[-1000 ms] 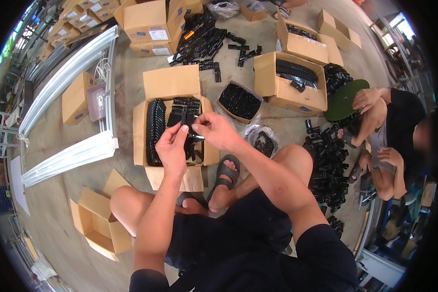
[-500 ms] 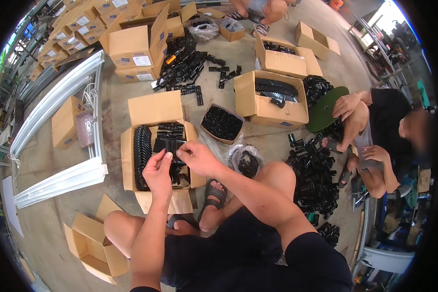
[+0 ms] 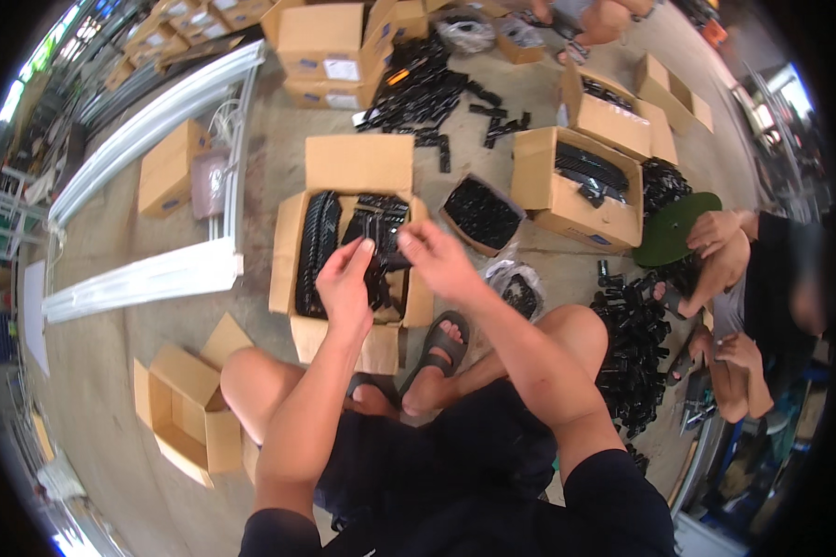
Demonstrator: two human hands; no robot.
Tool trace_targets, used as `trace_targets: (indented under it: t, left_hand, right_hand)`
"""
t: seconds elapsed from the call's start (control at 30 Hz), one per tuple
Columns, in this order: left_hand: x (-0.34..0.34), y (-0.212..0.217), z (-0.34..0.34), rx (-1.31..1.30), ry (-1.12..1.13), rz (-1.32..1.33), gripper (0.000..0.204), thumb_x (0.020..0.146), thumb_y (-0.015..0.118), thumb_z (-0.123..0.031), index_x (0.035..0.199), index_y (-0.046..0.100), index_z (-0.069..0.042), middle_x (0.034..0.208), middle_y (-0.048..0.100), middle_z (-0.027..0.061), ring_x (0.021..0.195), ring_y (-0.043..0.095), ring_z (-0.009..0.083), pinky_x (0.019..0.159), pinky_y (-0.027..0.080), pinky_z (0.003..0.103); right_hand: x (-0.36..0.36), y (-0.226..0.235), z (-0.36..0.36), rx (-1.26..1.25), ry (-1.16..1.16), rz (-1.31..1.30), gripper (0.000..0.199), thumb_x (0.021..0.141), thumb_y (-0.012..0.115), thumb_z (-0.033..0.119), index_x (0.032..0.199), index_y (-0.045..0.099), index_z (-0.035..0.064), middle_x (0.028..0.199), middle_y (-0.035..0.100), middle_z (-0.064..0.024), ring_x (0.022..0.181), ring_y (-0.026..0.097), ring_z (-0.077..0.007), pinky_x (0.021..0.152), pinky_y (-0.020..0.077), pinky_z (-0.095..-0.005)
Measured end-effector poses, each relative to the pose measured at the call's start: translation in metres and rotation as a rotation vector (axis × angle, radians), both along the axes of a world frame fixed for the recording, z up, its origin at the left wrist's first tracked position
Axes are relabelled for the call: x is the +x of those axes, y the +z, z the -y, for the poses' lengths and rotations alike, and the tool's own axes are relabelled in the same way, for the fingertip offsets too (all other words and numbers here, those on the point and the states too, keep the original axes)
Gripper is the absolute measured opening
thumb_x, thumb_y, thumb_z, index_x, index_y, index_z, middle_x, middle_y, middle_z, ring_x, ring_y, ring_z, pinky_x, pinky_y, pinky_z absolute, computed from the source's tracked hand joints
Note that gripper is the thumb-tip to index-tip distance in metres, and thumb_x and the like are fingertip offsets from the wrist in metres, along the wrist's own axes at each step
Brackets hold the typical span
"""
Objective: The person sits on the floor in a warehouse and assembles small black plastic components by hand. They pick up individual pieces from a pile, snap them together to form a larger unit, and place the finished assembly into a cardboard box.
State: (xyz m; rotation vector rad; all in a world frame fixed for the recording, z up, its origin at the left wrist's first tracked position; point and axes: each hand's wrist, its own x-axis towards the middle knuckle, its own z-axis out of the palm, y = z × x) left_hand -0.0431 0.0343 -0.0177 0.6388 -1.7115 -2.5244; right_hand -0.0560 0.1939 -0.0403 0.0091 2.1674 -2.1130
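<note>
Mid-frame, above open box (image 3: 293,265) of black parts (image 3: 318,243): left hand (image 3: 344,283) and right hand (image 3: 437,260), fingers curled, pinching one small black part (image 3: 381,252) between them.

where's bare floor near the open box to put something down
Bare floor lies left of the open box, up to the white rails. A smaller patch sits between the box's far flap and the loose black parts. Right of the box is crowded: the tray of parts, a bag, and the parts pile.
</note>
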Motion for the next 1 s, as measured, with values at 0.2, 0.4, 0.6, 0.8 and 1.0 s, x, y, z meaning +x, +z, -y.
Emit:
trace_targets:
  t: [0.2,0.4,0.6,0.8,1.0]
  left_hand:
    - [0.002,0.005,0.004,0.081,0.018,-0.075,0.023,0.094,0.074,-0.008,0.114,0.069,0.005,0.098,0.073,0.0059,0.083,0.065,0.0089,0.076,0.053,0.023]
    - [0.009,0.009,-0.005,-0.040,-0.063,-0.157,0.023,0.093,0.073,-0.003,0.114,0.069,0.007,0.100,0.074,0.0084,0.086,0.066,0.0068,0.079,0.053,0.020]
    - [0.012,0.007,-0.005,-0.073,-0.121,-0.146,0.024,0.094,0.073,-0.003,0.115,0.068,0.007,0.103,0.074,0.0094,0.089,0.067,0.0075,0.081,0.054,0.021]
    - [0.011,0.006,-0.004,-0.103,-0.155,-0.106,0.024,0.095,0.071,-0.004,0.117,0.067,0.006,0.105,0.074,0.0086,0.092,0.066,0.0082,0.083,0.053,0.022]
    - [0.008,0.004,-0.005,-0.057,-0.138,-0.116,0.024,0.094,0.073,-0.004,0.115,0.069,0.007,0.102,0.074,0.0091,0.088,0.067,0.0076,0.079,0.054,0.021]
  right_hand:
    - [0.003,0.021,-0.007,-0.065,0.051,0.028,0.021,0.101,0.064,0.019,0.110,0.068,-0.0003,0.091,0.067,-0.0018,0.086,0.060,-0.0088,0.078,0.0498,-0.0261]
    - [0.006,0.023,-0.001,-0.071,0.019,0.065,0.016,0.094,0.070,0.011,0.105,0.069,-0.0014,0.092,0.071,-0.0049,0.081,0.063,-0.0099,0.075,0.0511,-0.0270]
    - [0.007,0.017,0.000,-0.008,-0.001,0.150,0.020,0.094,0.070,0.015,0.103,0.068,-0.0023,0.091,0.070,-0.0058,0.080,0.061,-0.0113,0.073,0.0507,-0.0287]
    - [0.009,-0.002,0.007,0.003,-0.034,0.158,0.025,0.097,0.066,0.021,0.103,0.067,-0.0032,0.090,0.069,-0.0071,0.083,0.062,-0.0138,0.074,0.0509,-0.0316]
    - [0.010,0.006,0.007,0.066,-0.022,0.118,0.026,0.099,0.064,0.023,0.104,0.066,-0.0032,0.091,0.068,-0.0060,0.083,0.062,-0.0133,0.075,0.0513,-0.0318]
